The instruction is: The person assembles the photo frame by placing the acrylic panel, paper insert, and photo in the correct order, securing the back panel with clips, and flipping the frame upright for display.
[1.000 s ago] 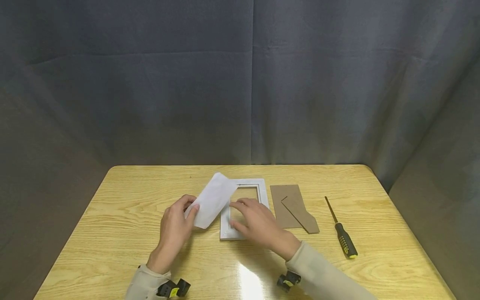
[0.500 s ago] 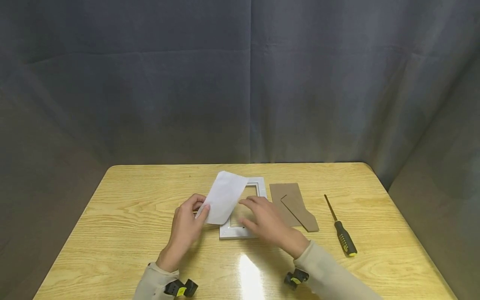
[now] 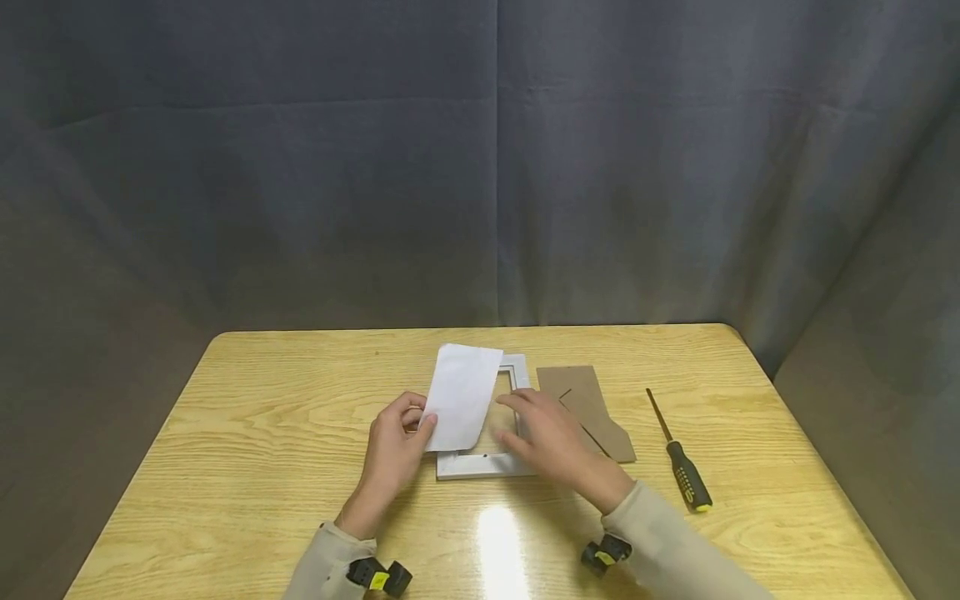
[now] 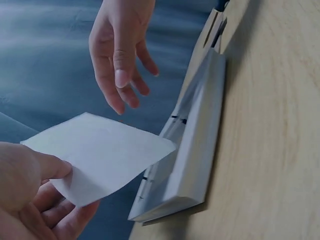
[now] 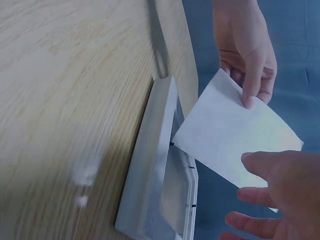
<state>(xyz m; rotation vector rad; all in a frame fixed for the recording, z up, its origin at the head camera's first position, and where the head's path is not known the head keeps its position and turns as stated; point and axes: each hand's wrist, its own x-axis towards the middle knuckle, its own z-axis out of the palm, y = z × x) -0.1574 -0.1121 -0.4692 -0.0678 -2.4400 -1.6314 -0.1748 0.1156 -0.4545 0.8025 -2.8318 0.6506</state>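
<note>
My left hand pinches a white sheet of paper by its lower left edge, thumb on top and fingers beneath. The sheet is held tilted above a white picture frame and hides its left part. Lying flat on the table, the frame has small dark tabs along its inner edge, seen in the left wrist view. My right hand hovers over the frame's right side, fingers apart and relaxed. In the left wrist view, a gap separates that right hand from the paper.
Right of the frame lies a brown backing board with an angled stand leg on it. Farther right is a screwdriver with a black and yellow handle. A dark curtain hangs behind the wooden table.
My left hand has moved right with the paper, turning it more upright over the frame. My right hand has shifted right, its fingers still loose. Frame, board and screwdriver stay in place.
</note>
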